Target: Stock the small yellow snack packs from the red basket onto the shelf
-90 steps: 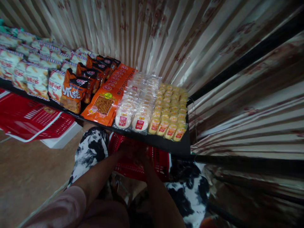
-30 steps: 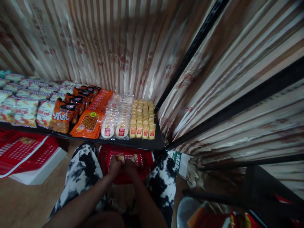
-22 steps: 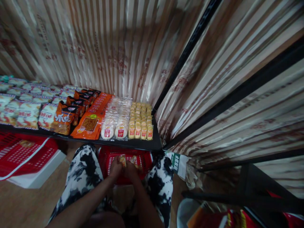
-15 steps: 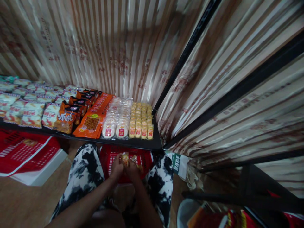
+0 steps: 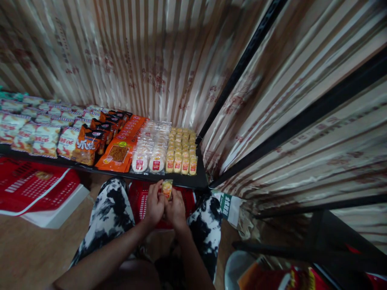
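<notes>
A small yellow wrapped snack packet (image 5: 167,189) is held between my two hands, just in front of the shelf's edge. My left hand (image 5: 155,204) closes on its left side, and my right hand (image 5: 176,208) grips its right side. Beneath them, between my knees, sits a red plastic basket (image 5: 143,201), partly hidden by my hands. On the black shelf (image 5: 199,177), rows of matching yellow snack packets (image 5: 181,155) stand at the right end. Left of these are clear-wrapped white round crackers (image 5: 148,161).
Orange stick-snack bags (image 5: 116,153), black-and-orange bags (image 5: 86,145) and white bags (image 5: 45,139) line the shelf leftward. Another red basket (image 5: 33,185) stands at lower left. Black metal bars (image 5: 242,68) cross before the striped curtain. A bucket (image 5: 237,268) is at lower right.
Both hands have risen from inside the red basket toward the shelf's edge, bringing the yellow snack packet up with them. The view has shifted slightly.
</notes>
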`<action>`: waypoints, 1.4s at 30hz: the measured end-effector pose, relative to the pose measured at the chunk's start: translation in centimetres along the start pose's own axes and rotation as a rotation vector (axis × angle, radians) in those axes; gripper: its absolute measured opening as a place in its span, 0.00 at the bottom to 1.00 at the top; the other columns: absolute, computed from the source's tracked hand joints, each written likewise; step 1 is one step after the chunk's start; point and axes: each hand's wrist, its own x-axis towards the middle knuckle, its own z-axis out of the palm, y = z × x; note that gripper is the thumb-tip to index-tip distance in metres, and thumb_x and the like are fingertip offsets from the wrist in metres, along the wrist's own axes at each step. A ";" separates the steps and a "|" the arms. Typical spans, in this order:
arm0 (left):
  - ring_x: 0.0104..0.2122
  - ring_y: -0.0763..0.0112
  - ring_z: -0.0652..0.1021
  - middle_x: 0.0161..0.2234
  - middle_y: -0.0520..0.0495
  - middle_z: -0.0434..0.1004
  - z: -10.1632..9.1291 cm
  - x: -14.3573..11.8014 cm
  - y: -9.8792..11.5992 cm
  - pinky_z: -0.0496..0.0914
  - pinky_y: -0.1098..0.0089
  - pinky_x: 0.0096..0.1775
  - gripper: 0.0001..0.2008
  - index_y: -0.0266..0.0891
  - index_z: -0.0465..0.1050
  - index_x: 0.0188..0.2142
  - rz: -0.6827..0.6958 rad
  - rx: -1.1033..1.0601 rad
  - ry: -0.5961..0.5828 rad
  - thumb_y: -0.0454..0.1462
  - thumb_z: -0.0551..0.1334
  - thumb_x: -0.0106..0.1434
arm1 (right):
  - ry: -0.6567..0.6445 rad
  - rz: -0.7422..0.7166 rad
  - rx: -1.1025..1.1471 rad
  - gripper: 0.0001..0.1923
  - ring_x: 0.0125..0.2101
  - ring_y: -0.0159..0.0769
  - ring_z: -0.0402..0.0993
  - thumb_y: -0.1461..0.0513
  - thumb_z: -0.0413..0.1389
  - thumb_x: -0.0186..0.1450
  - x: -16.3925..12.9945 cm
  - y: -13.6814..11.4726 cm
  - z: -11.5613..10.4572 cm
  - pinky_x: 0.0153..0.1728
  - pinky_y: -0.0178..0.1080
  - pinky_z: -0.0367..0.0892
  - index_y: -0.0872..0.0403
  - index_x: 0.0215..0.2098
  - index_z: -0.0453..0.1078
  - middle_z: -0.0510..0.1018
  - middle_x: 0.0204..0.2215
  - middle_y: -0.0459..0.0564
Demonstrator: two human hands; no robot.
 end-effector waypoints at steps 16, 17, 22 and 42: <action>0.47 0.68 0.71 0.49 0.43 0.65 0.8 3.1 2.5 0.68 0.62 0.49 0.21 0.39 0.64 0.48 0.044 -0.088 -0.053 0.26 0.50 0.56 | 0.177 -0.053 0.385 0.18 0.34 0.35 0.74 0.61 0.51 0.59 3.8 -0.6 -0.8 0.35 0.38 0.71 0.55 0.48 0.61 0.74 0.39 0.54; 0.48 0.67 0.70 0.49 0.43 0.65 0.9 3.3 2.7 0.68 0.62 0.49 0.21 0.39 0.64 0.48 0.046 -0.066 -0.058 0.26 0.50 0.56 | 0.188 -0.059 0.389 0.16 0.34 0.36 0.73 0.61 0.51 0.59 4.2 -0.4 -0.7 0.36 0.38 0.71 0.55 0.46 0.61 0.74 0.38 0.53; 0.52 0.65 0.67 0.50 0.42 0.67 1.1 4.2 2.8 0.62 0.58 0.55 0.20 0.38 0.65 0.48 0.081 0.045 -0.076 0.27 0.51 0.57 | 0.256 -0.046 0.332 0.12 0.35 0.36 0.73 0.60 0.50 0.60 5.7 0.0 -0.1 0.38 0.40 0.69 0.54 0.42 0.61 0.74 0.38 0.53; 0.53 0.64 0.65 0.51 0.42 0.65 0.7 4.8 0.6 0.60 0.57 0.57 0.24 0.37 0.68 0.47 0.276 0.269 -0.193 0.24 0.49 0.52 | 0.319 -0.031 0.134 0.13 0.30 0.33 0.67 0.60 0.48 0.61 7.1 -0.4 0.5 0.34 0.36 0.65 0.55 0.43 0.65 0.70 0.36 0.50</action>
